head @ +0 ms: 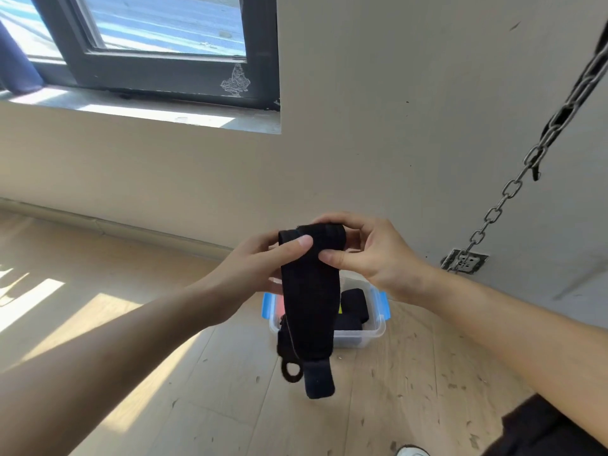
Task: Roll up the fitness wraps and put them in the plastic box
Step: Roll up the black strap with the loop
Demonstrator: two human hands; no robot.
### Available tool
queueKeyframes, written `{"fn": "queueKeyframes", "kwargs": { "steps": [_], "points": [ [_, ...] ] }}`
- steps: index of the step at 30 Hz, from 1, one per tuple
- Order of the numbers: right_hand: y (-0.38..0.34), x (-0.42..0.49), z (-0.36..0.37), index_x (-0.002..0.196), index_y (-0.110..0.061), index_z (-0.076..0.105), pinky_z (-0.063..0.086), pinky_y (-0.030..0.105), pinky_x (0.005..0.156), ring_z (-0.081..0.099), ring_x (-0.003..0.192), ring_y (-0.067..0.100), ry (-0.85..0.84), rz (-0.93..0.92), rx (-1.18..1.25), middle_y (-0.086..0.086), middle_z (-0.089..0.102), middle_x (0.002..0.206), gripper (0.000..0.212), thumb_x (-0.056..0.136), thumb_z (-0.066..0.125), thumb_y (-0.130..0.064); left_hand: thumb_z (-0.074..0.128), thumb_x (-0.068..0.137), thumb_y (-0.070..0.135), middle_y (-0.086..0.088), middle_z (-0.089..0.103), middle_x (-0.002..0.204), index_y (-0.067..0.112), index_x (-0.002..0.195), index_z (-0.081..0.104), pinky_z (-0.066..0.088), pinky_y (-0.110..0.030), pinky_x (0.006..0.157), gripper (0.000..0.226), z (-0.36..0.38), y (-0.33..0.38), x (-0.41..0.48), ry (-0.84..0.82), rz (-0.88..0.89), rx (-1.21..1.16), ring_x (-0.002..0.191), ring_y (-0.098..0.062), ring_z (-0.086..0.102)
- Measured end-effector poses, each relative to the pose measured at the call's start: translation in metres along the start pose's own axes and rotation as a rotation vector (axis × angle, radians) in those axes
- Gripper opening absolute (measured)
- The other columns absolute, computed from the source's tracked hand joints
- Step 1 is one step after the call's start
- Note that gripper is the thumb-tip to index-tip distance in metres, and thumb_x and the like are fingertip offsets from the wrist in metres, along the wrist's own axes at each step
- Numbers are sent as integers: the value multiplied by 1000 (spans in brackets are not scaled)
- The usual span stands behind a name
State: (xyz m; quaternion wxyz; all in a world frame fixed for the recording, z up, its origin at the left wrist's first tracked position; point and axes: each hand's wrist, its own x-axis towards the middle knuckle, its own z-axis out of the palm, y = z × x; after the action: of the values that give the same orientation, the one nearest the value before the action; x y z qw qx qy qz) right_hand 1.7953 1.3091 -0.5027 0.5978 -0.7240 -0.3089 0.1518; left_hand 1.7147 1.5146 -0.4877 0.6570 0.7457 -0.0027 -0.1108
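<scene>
A black fitness wrap [309, 304] hangs in the air in front of me, its top end partly rolled. My left hand [260, 264] pinches the roll from the left with the thumb on its front. My right hand [365, 255] grips the roll from the right, fingers curled over its top. The loose tail ends in a thumb loop [291, 371] and a Velcro tab. Below and behind it on the floor stands a clear plastic box [378, 327] with blue clips, holding rolled black wraps [353, 304]; the hanging wrap hides its left part.
The wooden floor [197, 390] runs to a beige wall. A metal chain [513, 189] slants from the upper right down to a wall anchor plate [464, 261]. A window [158, 44] with a sill is at upper left. A white shoe tip [413, 451] shows at the bottom.
</scene>
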Motion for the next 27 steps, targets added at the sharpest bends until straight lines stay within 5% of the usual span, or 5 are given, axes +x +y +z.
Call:
{"fn": "queueKeyframes", "kwargs": {
  "steps": [4, 11, 19, 24, 27],
  "points": [
    [-2, -2, -1, 127, -18, 66, 61, 37, 87, 70, 103, 31, -43, 31, -31, 8, 74, 112, 41, 89, 75, -7, 62, 99, 23, -3, 77, 97, 17, 114, 68, 56, -25, 65, 17, -1, -2, -1, 58, 25, -36, 90, -21, 74],
    [-8, -1, -6, 132, -21, 62, 54, 42, 88, 67, 105, 24, -200, 271, 79, 7, 70, 120, 46, 97, 55, -51, 77, 88, 14, -6, 76, 100, 16, 120, 65, 55, -31, 69, 35, -7, -4, 1, 60, 108, -37, 90, -22, 73],
    [-11, -1, -1, 126, -14, 66, 52, 48, 83, 69, 102, 25, -133, 215, 173, 9, 73, 114, 32, 96, 63, -26, 73, 89, 4, 5, 77, 94, 15, 122, 63, 52, -19, 63, 36, -4, -2, 0, 97, 109, -12, 83, -12, 72],
    [-11, -1, -2, 131, -11, 61, 54, 56, 88, 71, 96, 28, -85, 147, 202, 16, 72, 111, 38, 93, 70, -12, 61, 97, 37, 2, 72, 126, 28, 134, 62, 54, -37, 97, 39, -9, -2, -2, -117, 27, 72, 118, -17, 68],
    [-11, -2, -3, 131, -15, 62, 59, 51, 90, 73, 101, 27, -53, 75, 131, 14, 75, 110, 41, 92, 69, -1, 50, 95, 52, -1, 73, 125, 25, 136, 61, 52, -43, 101, 51, -7, -2, -1, -109, -3, 44, 117, -21, 69]
  ]
}}
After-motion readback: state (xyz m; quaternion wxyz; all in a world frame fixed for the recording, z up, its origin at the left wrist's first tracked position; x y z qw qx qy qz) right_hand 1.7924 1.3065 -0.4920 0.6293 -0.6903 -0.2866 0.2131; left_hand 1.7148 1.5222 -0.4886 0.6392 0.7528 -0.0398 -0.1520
